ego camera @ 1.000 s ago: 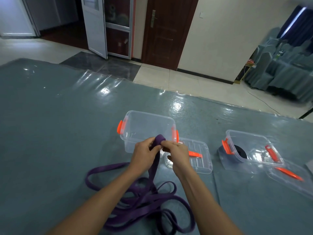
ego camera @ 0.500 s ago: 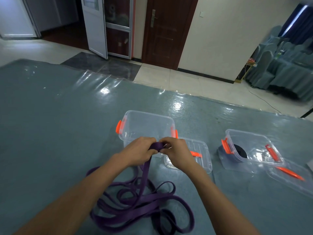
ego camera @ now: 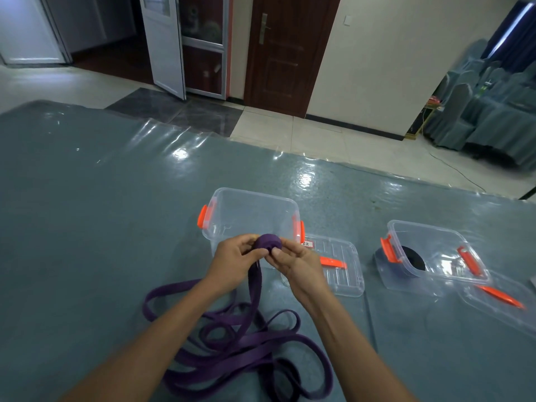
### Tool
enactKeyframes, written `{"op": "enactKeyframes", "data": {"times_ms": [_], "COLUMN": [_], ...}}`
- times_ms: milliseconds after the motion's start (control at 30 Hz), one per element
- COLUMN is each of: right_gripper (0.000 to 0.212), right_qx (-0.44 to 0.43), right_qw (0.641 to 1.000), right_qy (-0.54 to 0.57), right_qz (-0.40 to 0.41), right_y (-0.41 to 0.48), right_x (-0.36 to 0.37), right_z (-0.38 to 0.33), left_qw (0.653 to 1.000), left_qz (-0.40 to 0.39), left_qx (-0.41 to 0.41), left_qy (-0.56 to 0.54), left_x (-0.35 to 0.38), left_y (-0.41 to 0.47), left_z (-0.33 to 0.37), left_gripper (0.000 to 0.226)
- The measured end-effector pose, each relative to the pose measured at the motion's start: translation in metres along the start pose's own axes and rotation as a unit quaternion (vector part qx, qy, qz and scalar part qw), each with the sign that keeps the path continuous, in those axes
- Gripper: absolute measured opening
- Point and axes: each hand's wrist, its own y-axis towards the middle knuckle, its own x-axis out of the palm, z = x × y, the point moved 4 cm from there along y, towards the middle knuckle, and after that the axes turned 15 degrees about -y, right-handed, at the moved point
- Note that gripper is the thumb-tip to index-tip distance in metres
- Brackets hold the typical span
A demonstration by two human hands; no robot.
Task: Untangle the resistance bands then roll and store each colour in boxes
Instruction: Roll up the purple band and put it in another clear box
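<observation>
A long purple resistance band (ego camera: 232, 343) lies in loose loops on the grey table. Its upper end is wound into a small roll (ego camera: 267, 242) held above the table. My left hand (ego camera: 235, 262) grips the roll from the left, and my right hand (ego camera: 293, 261) pinches it from the right. Just behind the hands stands an empty clear box (ego camera: 252, 210) with orange latches. Further right, a second clear box (ego camera: 435, 256) holds a rolled black band (ego camera: 413, 258).
A clear lid (ego camera: 339, 265) with an orange handle lies right of the near box. Another lid (ego camera: 504, 303) lies at the far right. The table (ego camera: 87, 227) has a glossy plastic cover. Tiled floor, doors and covered chairs lie beyond.
The purple roll has grown from a fold into a rounded coil between my hands. Both hands have turned around it while staying in front of the empty box.
</observation>
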Motion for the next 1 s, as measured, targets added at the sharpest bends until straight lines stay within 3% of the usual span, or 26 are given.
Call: {"op": "enactKeyframes", "data": {"times_ms": [67,167,267,333,367,433,567,700,800,900,967,1000], "right_gripper": [0.027,0.025,0.039,0.023,0.016,0.013,0.017,0.021,0.024,0.025,0.025,0.024], "right_qx": [-0.057,-0.142,-0.184,-0.209,-0.21,-0.191,-0.117,-0.096,-0.053,0.003,0.016,0.003], "right_qw": [0.982,0.847,0.757,0.711,0.705,0.738,0.877,0.961,0.995,0.998,0.997,1.0], "right_qy": [-0.182,-0.511,-0.627,-0.671,-0.677,-0.647,-0.466,-0.259,-0.089,0.059,0.07,0.012], "right_qz": [0.004,0.01,0.004,-0.024,-0.031,-0.02,0.011,0.025,0.006,-0.015,-0.019,-0.017], "right_y": [0.001,0.003,0.005,0.006,0.005,0.004,0.0,-0.006,-0.009,-0.011,-0.012,-0.012], "right_x": [-0.004,-0.005,-0.003,0.002,0.003,0.001,-0.007,-0.007,-0.002,0.007,0.009,0.007], "right_z": [-0.007,-0.023,-0.035,-0.04,-0.042,-0.045,-0.044,-0.039,-0.028,-0.012,-0.003,-0.003], "left_qw": [0.997,0.972,0.913,0.889,0.887,0.903,0.982,0.998,0.997,0.998,0.999,0.999], "left_qz": [-0.024,-0.088,-0.18,-0.211,-0.213,-0.19,-0.082,-0.003,-0.001,-0.003,0.001,-0.001], "left_qx": [0.012,0.057,0.098,0.092,0.093,0.099,0.068,0.066,0.056,0.055,0.051,0.046], "left_qy": [0.067,0.212,0.352,0.397,0.399,0.373,0.155,0.025,-0.044,-0.04,0.003,0.025], "left_x": [-0.006,-0.01,-0.003,0.002,0.004,0.005,0.006,0.007,0.008,0.007,0.0,-0.003], "left_y": [0.003,0.008,0.015,0.019,0.02,0.021,0.015,0.007,0.003,0.001,0.001,0.001], "left_z": [0.005,0.018,0.032,0.038,0.04,0.043,0.041,0.028,0.025,0.025,0.022,0.02], "left_gripper": [0.022,0.015,0.015,0.017,0.016,0.014,0.02,0.034,0.033,0.031,0.03,0.029]}}
